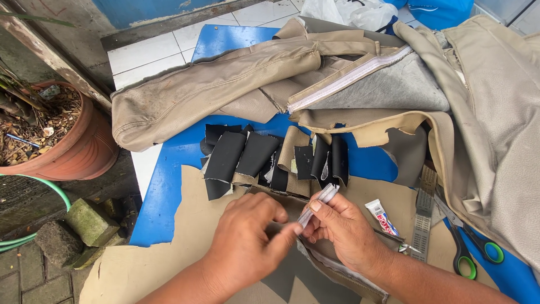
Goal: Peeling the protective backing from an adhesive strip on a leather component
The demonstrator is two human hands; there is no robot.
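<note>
My right hand (pixel 343 231) pinches a small silvery glue tube (pixel 318 204), its end pointing up and away. My left hand (pixel 247 236) meets it from the left, fingertips touching the tube's lower end. Both hands hover over a tan leatherette sheet (pixel 169 253) with a zipper strip (pixel 343 270) lying under my right wrist. Just beyond the hands lie several black leatherette scraps (pixel 247 155) and a tan strip (pixel 293 147) on the blue table (pixel 169 169).
A large tan seat cover (pixel 225 84) with grey lining and a white zipper fills the far table. Green-handled scissors (pixel 472 250), a perforated metal strip (pixel 423 217) and a white-red glue tube (pixel 381 217) lie at right. A terracotta pot (pixel 56 146), stones and a green hose sit left.
</note>
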